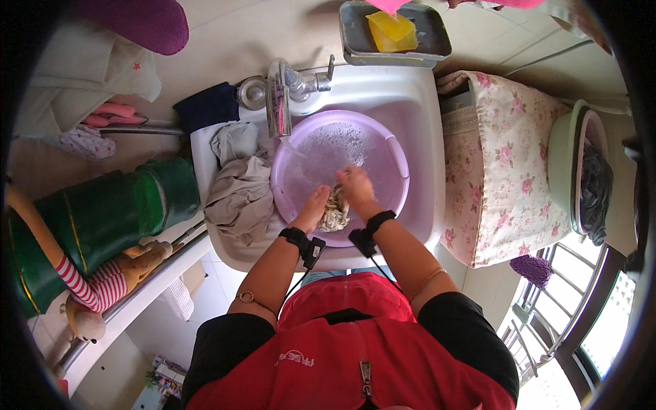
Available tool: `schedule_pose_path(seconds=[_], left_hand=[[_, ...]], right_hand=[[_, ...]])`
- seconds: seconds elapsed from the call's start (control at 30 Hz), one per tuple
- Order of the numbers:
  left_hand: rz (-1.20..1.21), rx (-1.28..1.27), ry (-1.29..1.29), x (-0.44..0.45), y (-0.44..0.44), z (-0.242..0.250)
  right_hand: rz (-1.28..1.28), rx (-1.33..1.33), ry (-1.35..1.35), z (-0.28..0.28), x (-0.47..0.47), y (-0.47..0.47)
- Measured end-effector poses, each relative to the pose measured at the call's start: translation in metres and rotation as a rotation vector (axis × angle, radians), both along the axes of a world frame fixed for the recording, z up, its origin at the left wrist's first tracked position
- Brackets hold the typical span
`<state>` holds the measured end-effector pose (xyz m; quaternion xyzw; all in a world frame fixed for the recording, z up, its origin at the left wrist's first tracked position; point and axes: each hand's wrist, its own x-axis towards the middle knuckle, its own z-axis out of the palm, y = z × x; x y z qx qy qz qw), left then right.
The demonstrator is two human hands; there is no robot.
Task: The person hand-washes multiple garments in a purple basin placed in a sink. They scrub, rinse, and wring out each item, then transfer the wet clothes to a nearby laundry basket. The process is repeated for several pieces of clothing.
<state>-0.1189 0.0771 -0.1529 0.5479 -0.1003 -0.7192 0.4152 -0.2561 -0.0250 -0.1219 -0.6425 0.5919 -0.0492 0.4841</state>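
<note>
A lilac plastic basin of sudsy water stands in a white sink. Over the near part of the basin, my left hand and my right hand grip a bunched, wet, beige patterned cloth between them; the right hand is slightly blurred. A thin stream of water runs from the chrome faucet into the basin. To the left, a crumpled beige cloth and a grey cloth lie on the sink's ledge.
A dark tray with a yellow soap bar sits behind the sink. At right are a floral fabric cover and a green basin holding dark cloth. Dark navy cloth, a green cylindrical bundle and a striped plush toy are at left.
</note>
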Motion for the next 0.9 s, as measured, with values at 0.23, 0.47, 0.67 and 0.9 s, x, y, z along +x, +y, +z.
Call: schedule_pose_path(seconds=[0.23, 0.47, 0.67, 0.9], left_hand=[[-0.333, -0.124, -0.533, 0.005, -0.001, -0.023], [0.051, 0.212, -0.096, 0.016, -0.001, -0.025], [0.166, 0.107, 0.058, 0.006, -0.017, 0.018], [0.146, 0.121, 0.13, -0.003, -0.022, 0.058]], right_hand=[[0.181, 0.021, 0.182, -0.061, -0.032, 0.012], [0.14, 0.173, 0.146, -0.067, -0.041, 0.01], [0.074, -0.216, -0.316, 0.019, -0.03, 0.061], [0.153, -0.281, -0.164, 0.061, -0.002, 0.054]])
